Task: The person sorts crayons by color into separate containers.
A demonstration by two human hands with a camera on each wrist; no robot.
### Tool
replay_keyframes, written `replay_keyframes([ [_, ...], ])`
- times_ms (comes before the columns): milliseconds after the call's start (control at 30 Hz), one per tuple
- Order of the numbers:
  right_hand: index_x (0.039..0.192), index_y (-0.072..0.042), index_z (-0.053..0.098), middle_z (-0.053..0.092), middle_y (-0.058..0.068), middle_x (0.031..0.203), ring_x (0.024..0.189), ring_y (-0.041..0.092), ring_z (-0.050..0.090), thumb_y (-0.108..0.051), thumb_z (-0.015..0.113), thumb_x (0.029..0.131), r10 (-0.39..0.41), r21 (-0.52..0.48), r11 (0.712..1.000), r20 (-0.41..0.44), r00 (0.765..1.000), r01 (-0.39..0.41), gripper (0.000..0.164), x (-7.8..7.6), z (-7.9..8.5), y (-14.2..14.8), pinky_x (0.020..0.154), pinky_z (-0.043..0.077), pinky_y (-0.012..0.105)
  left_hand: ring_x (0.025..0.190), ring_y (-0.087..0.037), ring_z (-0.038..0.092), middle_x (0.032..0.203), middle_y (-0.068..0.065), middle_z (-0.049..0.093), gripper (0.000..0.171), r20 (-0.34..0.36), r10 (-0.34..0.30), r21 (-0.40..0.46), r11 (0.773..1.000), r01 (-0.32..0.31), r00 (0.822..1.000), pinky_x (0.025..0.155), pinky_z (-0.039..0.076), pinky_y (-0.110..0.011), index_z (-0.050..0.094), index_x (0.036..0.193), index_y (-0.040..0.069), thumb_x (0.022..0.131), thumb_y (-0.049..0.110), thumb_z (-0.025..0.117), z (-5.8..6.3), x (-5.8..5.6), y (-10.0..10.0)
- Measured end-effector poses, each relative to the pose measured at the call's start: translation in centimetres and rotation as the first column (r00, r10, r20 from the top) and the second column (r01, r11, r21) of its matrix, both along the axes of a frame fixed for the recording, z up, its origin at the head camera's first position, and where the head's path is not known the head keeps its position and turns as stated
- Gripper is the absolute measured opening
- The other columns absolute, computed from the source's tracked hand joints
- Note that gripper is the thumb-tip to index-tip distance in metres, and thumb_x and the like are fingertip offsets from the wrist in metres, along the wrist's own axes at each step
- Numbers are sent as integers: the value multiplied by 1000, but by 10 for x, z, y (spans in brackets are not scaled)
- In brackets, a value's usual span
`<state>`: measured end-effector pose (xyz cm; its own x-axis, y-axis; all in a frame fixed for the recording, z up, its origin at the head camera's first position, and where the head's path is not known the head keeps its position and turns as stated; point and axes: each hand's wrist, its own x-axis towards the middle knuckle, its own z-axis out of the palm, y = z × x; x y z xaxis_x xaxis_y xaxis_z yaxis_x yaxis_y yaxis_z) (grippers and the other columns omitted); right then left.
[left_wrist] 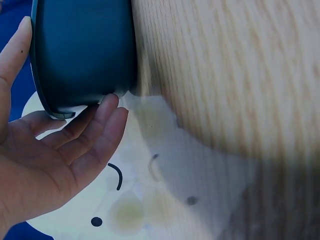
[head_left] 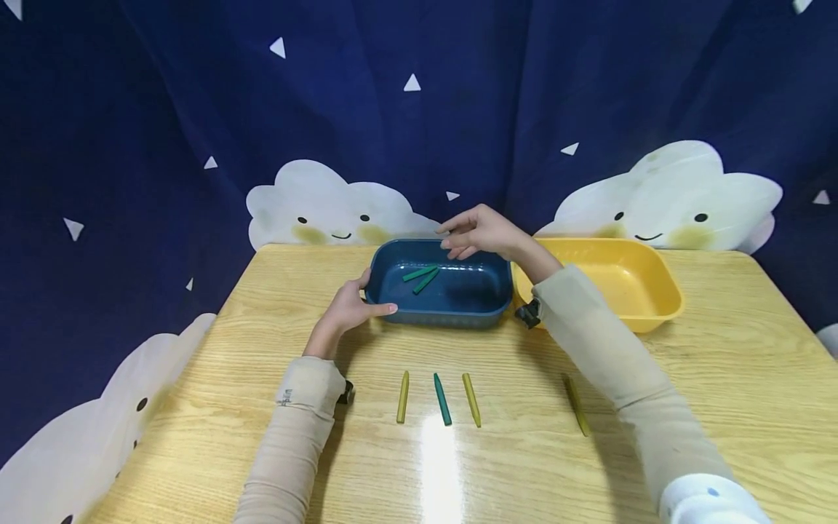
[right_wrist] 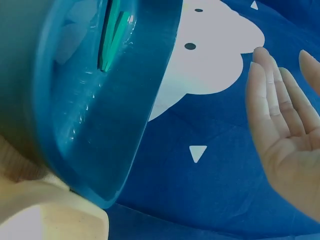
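My left hand holds the left end of a dark blue plastic bin, its thumb along the front and its fingers at the end wall. In the left wrist view the fingertips lie against the outside of that end. Two green crayons lie on the bin's floor. Over the bin's back right part hovers my right hand, fingers loosely bent, with nothing in them. The right wrist view shows the same hand with its fingers apart from the bin.
A yellow bin stands against the blue bin's right end, partly behind my right forearm. In front lie a yellow crayon, a green crayon and another yellow crayon. One more yellow crayon lies beside the right sleeve. A cloud-patterned curtain hangs behind.
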<state>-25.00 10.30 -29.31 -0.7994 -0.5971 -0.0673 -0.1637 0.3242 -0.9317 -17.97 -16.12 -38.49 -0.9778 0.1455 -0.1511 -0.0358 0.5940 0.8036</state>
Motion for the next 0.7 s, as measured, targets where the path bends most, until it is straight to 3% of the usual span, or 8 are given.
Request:
replay_keyframes([
  [167,119,8,56,67,18,96,74,23,65,-4,62,85,15,-7,1000,-39,999,-16,36,15,0,6,70,53,34,135,-26,17,147,-18,19,97,-3,3,-4,1000,-3,1000,105,25,-39,12,144,0,75,25,76,0,1,1],
  [300,116,8,59,68,9,83,68,21,62,-2,60,86,60,-6,998,-78,995,-61,32,23,-3,12,67,53,33,135,-26,16,148,-18,19,96,-4,7,0,1000,-7,1000,106,23,-40,13,144,0,76,23,76,-1,0,2],
  [467,115,6,60,54,4,58,56,19,50,-2,60,85,91,5,996,-93,991,-91,30,32,-10,20,58,46,28,136,-25,15,148,-16,19,98,-4,3,5,1000,-3,1000,107,22,-39,13,144,1,74,26,76,-1,0,2],
  [700,114,3,62,48,6,54,53,24,49,-7,64,84,111,54,993,-113,987,-106,31,44,-19,29,56,46,28,136,-25,14,148,-16,18,97,4,10,2,1000,-10,1000,106,23,-40,12,144,1,75,25,76,0,2,1],
])
